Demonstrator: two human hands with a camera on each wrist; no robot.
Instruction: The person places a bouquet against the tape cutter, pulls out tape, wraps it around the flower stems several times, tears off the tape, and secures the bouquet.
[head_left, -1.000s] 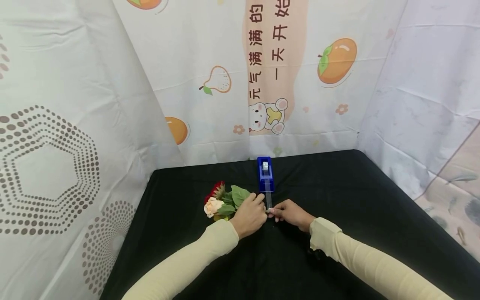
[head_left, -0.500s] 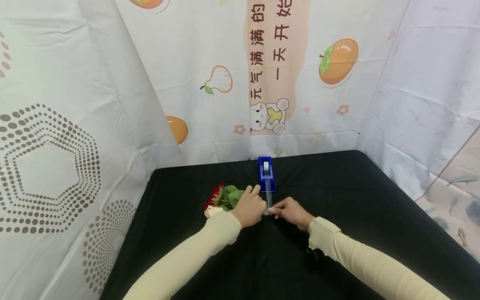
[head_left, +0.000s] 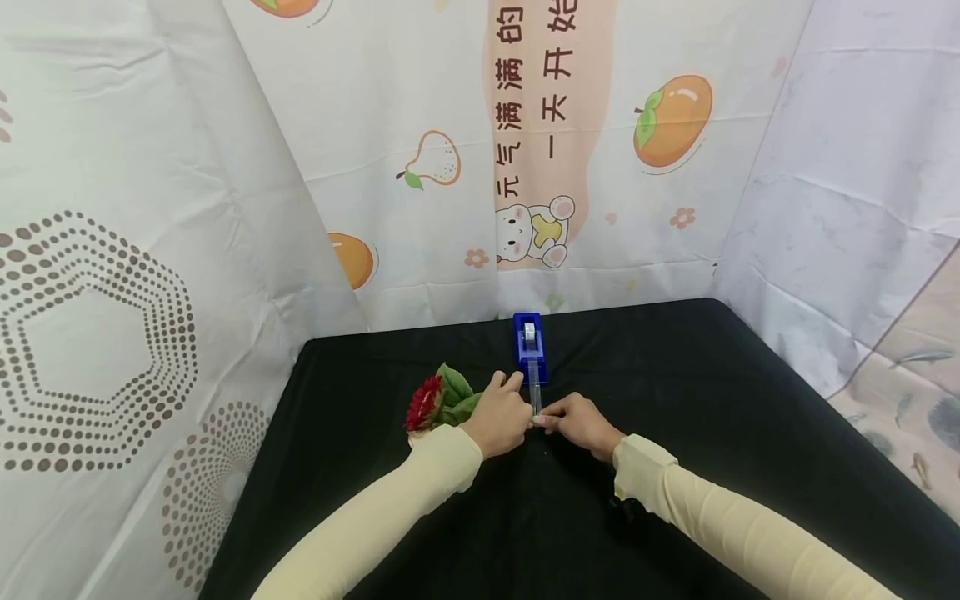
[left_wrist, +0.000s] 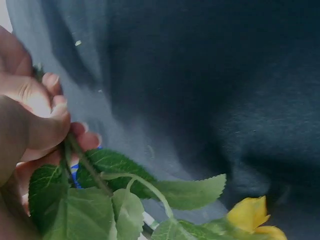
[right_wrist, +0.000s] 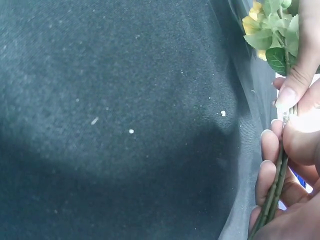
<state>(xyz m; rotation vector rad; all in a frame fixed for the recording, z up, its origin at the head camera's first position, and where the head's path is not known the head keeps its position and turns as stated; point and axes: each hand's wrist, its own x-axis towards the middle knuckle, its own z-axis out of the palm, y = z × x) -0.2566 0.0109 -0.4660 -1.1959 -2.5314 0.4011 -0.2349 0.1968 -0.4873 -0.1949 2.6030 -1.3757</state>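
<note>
Both forearms converge over the black cloth (head_left: 675, 400). Left hand (head_left: 501, 417) curls round the flower stems (right_wrist: 274, 192); right hand (head_left: 581, 423) pinches them, beside the tape dispenser (head_left: 529, 350).

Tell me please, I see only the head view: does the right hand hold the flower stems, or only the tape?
Observer: In the right wrist view, the right hand has its fingers curled round the thin green stems.
Operator: And the left hand?
Observer: The left wrist view shows the left hand pinching the stems just above the leaves.
Operator: Is any flower hidden from me?
Observer: Yes, a yellow flower beyond the leaves.
</note>
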